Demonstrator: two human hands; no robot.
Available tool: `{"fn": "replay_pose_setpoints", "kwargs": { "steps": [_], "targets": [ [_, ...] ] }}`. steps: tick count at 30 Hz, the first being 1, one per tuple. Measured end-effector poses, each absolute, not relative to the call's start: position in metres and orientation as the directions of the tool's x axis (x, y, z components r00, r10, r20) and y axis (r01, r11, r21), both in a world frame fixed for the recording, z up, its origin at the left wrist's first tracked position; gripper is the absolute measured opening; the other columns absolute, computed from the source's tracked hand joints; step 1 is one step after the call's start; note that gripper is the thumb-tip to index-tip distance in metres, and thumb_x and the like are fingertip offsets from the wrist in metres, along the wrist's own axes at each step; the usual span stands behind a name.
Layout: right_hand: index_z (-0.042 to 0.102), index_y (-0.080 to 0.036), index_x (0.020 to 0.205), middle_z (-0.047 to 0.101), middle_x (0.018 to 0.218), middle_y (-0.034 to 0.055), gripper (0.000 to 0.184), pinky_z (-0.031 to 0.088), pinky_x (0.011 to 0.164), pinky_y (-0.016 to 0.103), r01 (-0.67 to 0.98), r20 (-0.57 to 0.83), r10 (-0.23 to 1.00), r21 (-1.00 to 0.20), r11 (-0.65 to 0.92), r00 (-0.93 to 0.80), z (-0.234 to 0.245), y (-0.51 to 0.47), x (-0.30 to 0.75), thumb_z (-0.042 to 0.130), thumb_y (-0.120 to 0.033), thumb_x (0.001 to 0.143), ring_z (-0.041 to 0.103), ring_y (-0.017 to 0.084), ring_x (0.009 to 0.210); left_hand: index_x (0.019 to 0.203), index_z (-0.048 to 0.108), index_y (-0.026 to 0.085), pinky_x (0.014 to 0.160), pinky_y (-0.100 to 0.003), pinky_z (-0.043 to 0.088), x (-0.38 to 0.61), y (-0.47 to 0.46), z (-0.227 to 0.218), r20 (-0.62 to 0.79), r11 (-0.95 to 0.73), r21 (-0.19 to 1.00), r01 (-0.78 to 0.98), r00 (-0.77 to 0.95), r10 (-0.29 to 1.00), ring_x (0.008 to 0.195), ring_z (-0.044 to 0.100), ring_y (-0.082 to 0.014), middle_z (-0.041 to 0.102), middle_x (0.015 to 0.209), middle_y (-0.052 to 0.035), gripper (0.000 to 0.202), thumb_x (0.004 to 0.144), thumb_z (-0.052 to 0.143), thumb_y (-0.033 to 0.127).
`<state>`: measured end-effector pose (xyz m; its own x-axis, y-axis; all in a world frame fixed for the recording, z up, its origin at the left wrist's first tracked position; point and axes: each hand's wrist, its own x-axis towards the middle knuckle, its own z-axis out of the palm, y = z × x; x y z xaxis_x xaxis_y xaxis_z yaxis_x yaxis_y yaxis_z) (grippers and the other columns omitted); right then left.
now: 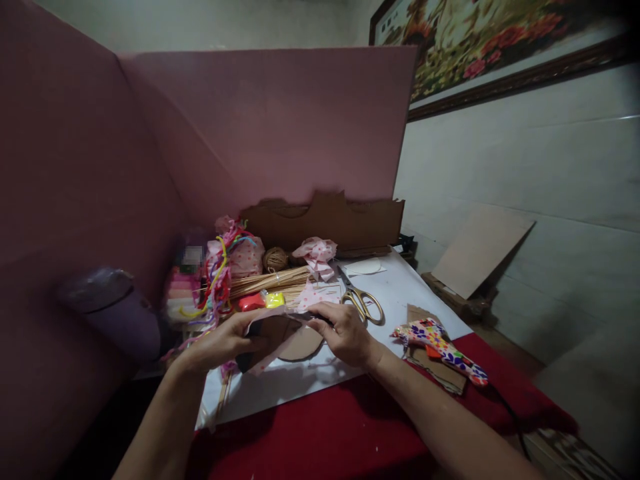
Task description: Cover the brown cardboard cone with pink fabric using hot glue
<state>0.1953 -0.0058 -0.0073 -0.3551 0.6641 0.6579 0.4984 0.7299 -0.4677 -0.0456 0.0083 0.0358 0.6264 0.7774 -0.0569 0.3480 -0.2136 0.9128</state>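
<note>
Between my two hands is a bent piece of cardboard [273,333] with a pale pink dotted covering along its edge. My left hand [227,345] is closed on its left end, with the thumb on the near side. On the right end my right hand [345,331] pinches the top edge, and its fingers partly hide what lies there. A rounded brown cardboard piece [301,345] shows just behind and below the held edge; whether it is joined to it I cannot tell. Gold-handled scissors [364,303] lie just beyond my right hand.
A flower-patterned glue gun [443,347] rests on cardboard scraps at the right, its cord trailing down. Behind the hands are bundled sticks [270,280], a twine ball [275,259], crumpled pink fabric [316,253], colourful pipe cleaners [220,273] and red and yellow packets [253,302]. Torn cardboard [320,223] stands behind.
</note>
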Motion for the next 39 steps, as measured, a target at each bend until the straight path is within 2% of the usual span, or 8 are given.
{"fn": "replay_pose_setpoints", "kwargs": {
  "steps": [5, 11, 18, 26, 32, 39],
  "targets": [
    [0.06, -0.017, 0.104, 0.069, 0.095, 0.0077, 0.021, 0.044, 0.073, 0.028, 0.525, 0.658, 0.66, -0.442, 0.728, -0.362, -0.0102, -0.0048, 0.1945, 0.053, -0.024, 0.085, 0.063, 0.019, 0.085, 0.121, 0.058, 0.018, 0.088, -0.031, 0.043, -0.0476, 0.0117, 0.0301, -0.052, -0.246, 0.902, 0.356, 0.653, 0.756, 0.096, 0.056, -0.022, 0.066, 0.106, -0.0058, 0.051, 0.073, 0.065, 0.03],
    [0.061, -0.017, 0.1, 0.07, 0.093, 0.0073, 0.018, 0.044, 0.071, 0.027, 0.562, 0.632, 0.691, -0.449, 0.695, -0.351, -0.0086, -0.0053, 0.1953, 0.049, -0.023, 0.088, 0.064, 0.019, 0.083, 0.122, 0.058, 0.017, 0.089, -0.034, 0.043, -0.0493, 0.011, 0.03, -0.044, -0.255, 0.899, 0.357, 0.653, 0.756, 0.096, 0.056, -0.0232, 0.066, 0.104, -0.007, 0.052, 0.073, 0.065, 0.031],
    [0.059, -0.018, 0.106, 0.069, 0.097, 0.0077, 0.022, 0.044, 0.073, 0.028, 0.538, 0.636, 0.679, -0.45, 0.713, -0.366, -0.0087, -0.0061, 0.1951, 0.051, -0.025, 0.087, 0.063, 0.019, 0.087, 0.121, 0.059, 0.02, 0.086, -0.029, 0.043, -0.0456, 0.0097, 0.0315, -0.049, -0.241, 0.91, 0.338, 0.663, 0.747, 0.093, 0.057, -0.0208, 0.067, 0.101, -0.0048, 0.048, 0.074, 0.066, 0.027],
    [0.064, -0.017, 0.092, 0.069, 0.082, 0.0063, 0.019, 0.043, 0.068, 0.026, 0.54, 0.646, 0.679, -0.453, 0.709, -0.349, -0.0094, -0.0073, 0.1941, 0.046, -0.024, 0.09, 0.064, 0.018, 0.077, 0.122, 0.058, 0.02, 0.091, -0.033, 0.041, -0.0444, 0.0085, 0.034, -0.037, -0.242, 0.915, 0.322, 0.666, 0.745, 0.099, 0.056, -0.0231, 0.066, 0.109, -0.0063, 0.05, 0.073, 0.067, 0.027],
    [0.06, -0.017, 0.105, 0.069, 0.098, 0.0078, 0.022, 0.043, 0.074, 0.027, 0.533, 0.644, 0.673, -0.448, 0.718, -0.364, -0.0075, -0.0076, 0.1955, 0.049, -0.025, 0.088, 0.063, 0.019, 0.088, 0.12, 0.06, 0.017, 0.087, -0.032, 0.043, -0.0458, 0.0077, 0.0349, -0.056, -0.216, 0.913, 0.347, 0.631, 0.774, 0.096, 0.058, -0.0233, 0.067, 0.105, -0.007, 0.05, 0.071, 0.068, 0.028],
    [0.06, -0.017, 0.101, 0.069, 0.093, 0.0073, 0.019, 0.042, 0.071, 0.027, 0.572, 0.633, 0.679, -0.421, 0.704, -0.371, -0.008, -0.0067, 0.1963, 0.049, -0.025, 0.088, 0.063, 0.019, 0.085, 0.121, 0.059, 0.019, 0.091, -0.035, 0.041, -0.051, 0.0108, 0.0329, -0.014, -0.255, 0.906, 0.339, 0.623, 0.782, 0.101, 0.057, -0.0246, 0.067, 0.108, -0.0074, 0.051, 0.071, 0.067, 0.024]
  ]
}}
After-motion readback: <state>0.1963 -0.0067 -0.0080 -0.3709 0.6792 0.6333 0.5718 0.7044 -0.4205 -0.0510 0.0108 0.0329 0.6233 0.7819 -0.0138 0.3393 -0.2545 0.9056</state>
